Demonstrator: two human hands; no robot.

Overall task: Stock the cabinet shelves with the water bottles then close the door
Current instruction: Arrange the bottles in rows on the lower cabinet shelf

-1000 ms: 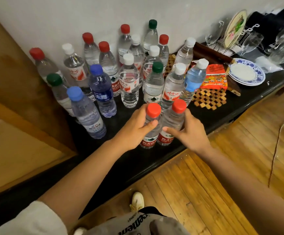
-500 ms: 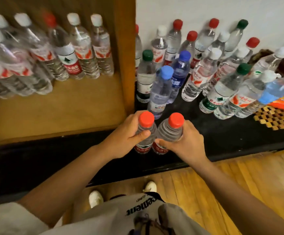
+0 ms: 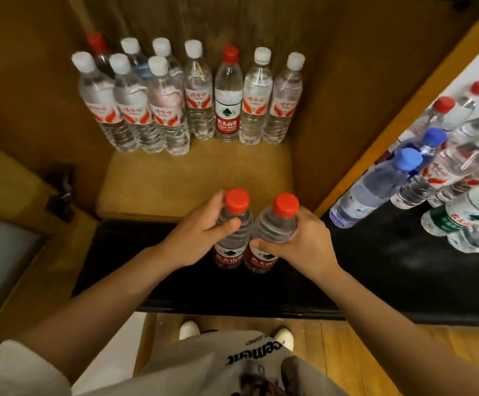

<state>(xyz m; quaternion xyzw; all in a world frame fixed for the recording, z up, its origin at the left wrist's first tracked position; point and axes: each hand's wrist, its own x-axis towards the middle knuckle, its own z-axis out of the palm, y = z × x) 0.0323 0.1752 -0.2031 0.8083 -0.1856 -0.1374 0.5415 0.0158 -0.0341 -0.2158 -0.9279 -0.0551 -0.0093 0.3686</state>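
My left hand (image 3: 201, 235) grips one red-capped water bottle (image 3: 236, 200) and my right hand (image 3: 304, 241) grips a second red-capped water bottle (image 3: 285, 205). Both bottles are upright, side by side, held over the black ledge (image 3: 375, 275) just in front of the cabinet opening. Inside, the wooden cabinet shelf (image 3: 198, 178) carries several bottles at the back, among them one red-labelled bottle (image 3: 227, 95). The front half of the shelf is bare wood.
The open cabinet door (image 3: 12, 195) stands at the left with a dark hinge (image 3: 61, 192). The cabinet's right side panel (image 3: 404, 110) divides the shelf from several more bottles on the ledge, including a blue-capped bottle (image 3: 375, 187). Wooden floor and my shoes lie below.
I have carried both red-capped bottles leftward from the group on the ledge to the front of the cabinet opening. The view has swung left, now facing the shelf.
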